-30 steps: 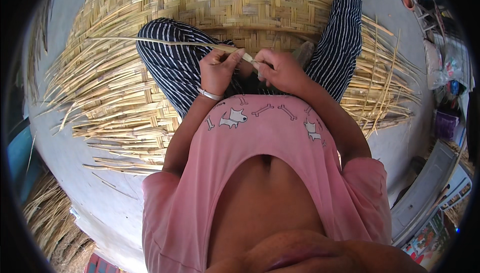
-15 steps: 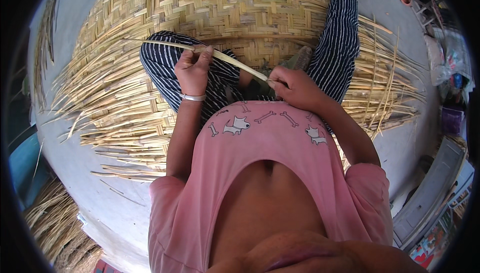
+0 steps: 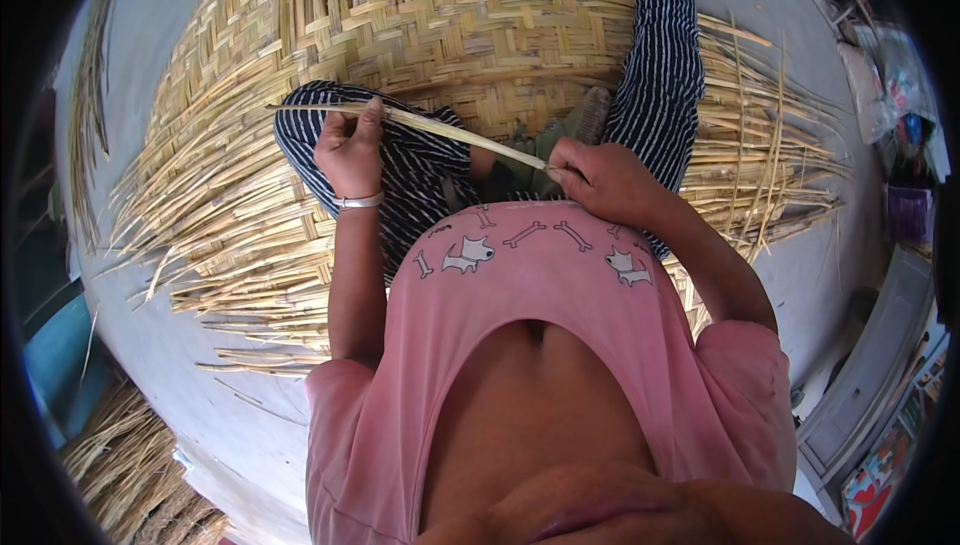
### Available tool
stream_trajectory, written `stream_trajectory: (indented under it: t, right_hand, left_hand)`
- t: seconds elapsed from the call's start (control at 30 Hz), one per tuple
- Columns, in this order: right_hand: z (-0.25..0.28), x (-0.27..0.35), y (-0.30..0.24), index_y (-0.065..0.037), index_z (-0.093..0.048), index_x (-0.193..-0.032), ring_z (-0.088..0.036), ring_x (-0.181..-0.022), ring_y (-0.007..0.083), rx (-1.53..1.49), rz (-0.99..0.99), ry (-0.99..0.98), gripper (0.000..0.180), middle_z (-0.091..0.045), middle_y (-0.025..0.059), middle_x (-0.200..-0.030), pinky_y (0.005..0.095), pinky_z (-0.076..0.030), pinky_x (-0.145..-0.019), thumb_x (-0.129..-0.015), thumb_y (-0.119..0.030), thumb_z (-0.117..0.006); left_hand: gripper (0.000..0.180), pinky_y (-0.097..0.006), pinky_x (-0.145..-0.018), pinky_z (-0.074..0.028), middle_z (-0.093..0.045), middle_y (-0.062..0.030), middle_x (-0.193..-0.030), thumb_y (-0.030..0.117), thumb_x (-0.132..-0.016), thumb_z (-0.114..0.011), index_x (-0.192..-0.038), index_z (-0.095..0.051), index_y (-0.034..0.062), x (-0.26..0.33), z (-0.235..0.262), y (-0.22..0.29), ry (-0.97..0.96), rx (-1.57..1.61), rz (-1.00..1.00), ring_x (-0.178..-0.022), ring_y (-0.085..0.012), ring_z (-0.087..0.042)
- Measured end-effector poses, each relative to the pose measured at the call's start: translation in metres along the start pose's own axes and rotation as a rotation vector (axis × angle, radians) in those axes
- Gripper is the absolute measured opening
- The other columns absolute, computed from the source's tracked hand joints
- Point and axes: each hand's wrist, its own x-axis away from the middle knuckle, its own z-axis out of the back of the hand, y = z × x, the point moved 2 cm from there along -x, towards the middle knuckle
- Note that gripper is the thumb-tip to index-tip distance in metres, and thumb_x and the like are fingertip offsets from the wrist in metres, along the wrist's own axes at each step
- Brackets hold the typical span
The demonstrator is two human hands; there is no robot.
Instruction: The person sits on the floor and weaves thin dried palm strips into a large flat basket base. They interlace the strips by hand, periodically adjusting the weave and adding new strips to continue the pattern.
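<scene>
A pale, flat reed strip (image 3: 455,133) stretches between my two hands, above my bent left leg. My left hand (image 3: 350,150) pinches it between thumb and fingers near its left part, and a darker thin end sticks out past the hand over the knee. The strip's other end is gripped in my closed right hand (image 3: 603,180), close to my waist. Beneath my legs spreads a large woven reed mat (image 3: 480,40) in a herringbone pattern. Loose, unwoven strip ends (image 3: 220,205) fan out from its left side, and more strip ends (image 3: 770,160) fan out at the right.
A heap of loose dry reeds (image 3: 135,465) lies at the lower left, beside a blue object (image 3: 65,355). More thin strips (image 3: 90,95) rest on the grey floor (image 3: 240,435) at the far left. Bags (image 3: 895,85) and a grey piece of furniture (image 3: 865,375) stand along the right.
My left hand has slid left and slightly down along the strip, away from the right hand. My right hand has shifted a little to the right. Both still hold the strip.
</scene>
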Motion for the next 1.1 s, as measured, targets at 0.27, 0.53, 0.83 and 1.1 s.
stream_trajectory:
  t: [0.27,0.53,0.83,1.1]
  right_hand:
    - [0.011,0.023,0.016,-0.011,-0.060,-0.105,-0.068,-0.078,0.0386,0.034,-0.036,0.014,0.020,-0.069,0.0152,-0.082,0.0497,-0.050,-0.069,-0.098,-0.029,-0.057]
    - [0.016,0.037,0.026,-0.012,-0.059,-0.105,-0.068,-0.078,0.0385,0.240,-0.112,-0.024,0.017,-0.069,0.0146,-0.082,0.0502,-0.050,-0.069,-0.100,-0.028,-0.056]
    - [0.090,-0.017,-0.005,-0.003,-0.067,-0.104,-0.062,-0.076,0.0169,0.171,0.280,0.556,0.018,-0.063,0.0078,-0.087,0.0314,-0.050,-0.069,-0.099,-0.020,-0.064]
    - [0.120,-0.087,-0.120,-0.001,-0.073,-0.101,-0.067,-0.074,0.0186,0.036,0.411,0.318,0.016,-0.075,0.0079,-0.088,0.0327,-0.053,-0.068,-0.095,-0.016,-0.071]
  left_hand:
    - [0.014,-0.020,-0.059,-0.043,-0.065,0.0040,-0.073,0.010,-0.091,-0.081,-0.085,-0.069,0.0047,-0.027,0.044,-0.009,0.061,-0.022,-0.060,-0.063,-0.0026,-0.052]
    - [0.017,-0.019,-0.050,-0.039,-0.063,0.0001,-0.069,0.009,-0.094,-0.078,-0.083,-0.064,0.0057,-0.042,0.101,-0.021,0.184,-0.051,-0.133,-0.057,-0.0042,-0.050]
    - [0.019,-0.030,-0.070,-0.055,-0.071,-0.0068,-0.092,0.022,-0.103,-0.065,-0.099,-0.068,0.0033,-0.023,0.046,0.031,-0.042,0.024,-0.108,-0.078,-0.0142,-0.065]
    - [0.019,-0.025,-0.080,-0.054,-0.074,-0.0041,-0.097,0.016,-0.100,-0.070,-0.112,-0.071,0.0011,0.020,-0.116,0.122,-0.688,0.400,-0.101,-0.091,-0.0093,-0.068]
